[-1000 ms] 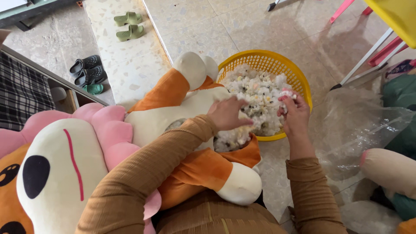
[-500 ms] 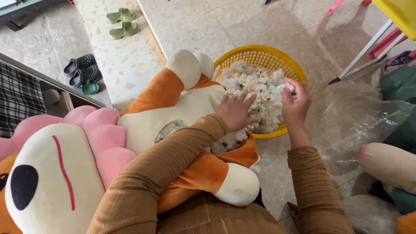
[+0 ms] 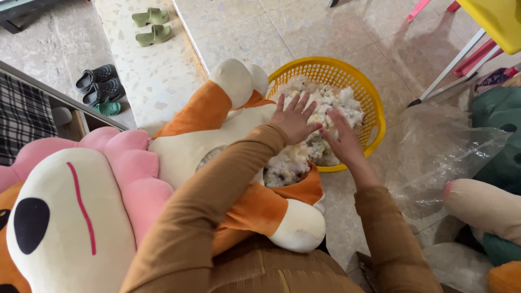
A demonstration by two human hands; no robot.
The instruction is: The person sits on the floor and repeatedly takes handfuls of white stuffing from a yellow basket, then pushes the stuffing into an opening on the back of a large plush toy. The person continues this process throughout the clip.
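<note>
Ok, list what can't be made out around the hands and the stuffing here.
- Head view: left hand and right hand palms, turned down onto the stuffing; any grip is hidden.
- Yellow basket bottom, buried under stuffing.
- Plush toy opening, largely covered by the left sleeve.
- Yellow chair, cut off by the top-right edge.

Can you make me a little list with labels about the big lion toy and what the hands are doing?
Toy: big plush lion, orange and cream with a pink mane, lying across the person's lap
Basket: yellow basket on the floor, full of white stuffing
Left hand: fingers spread, pressing on the stuffing
Right hand: flat on the stuffing beside it
Nearby: clear plastic bag, green sandals, dark sandals
</note>
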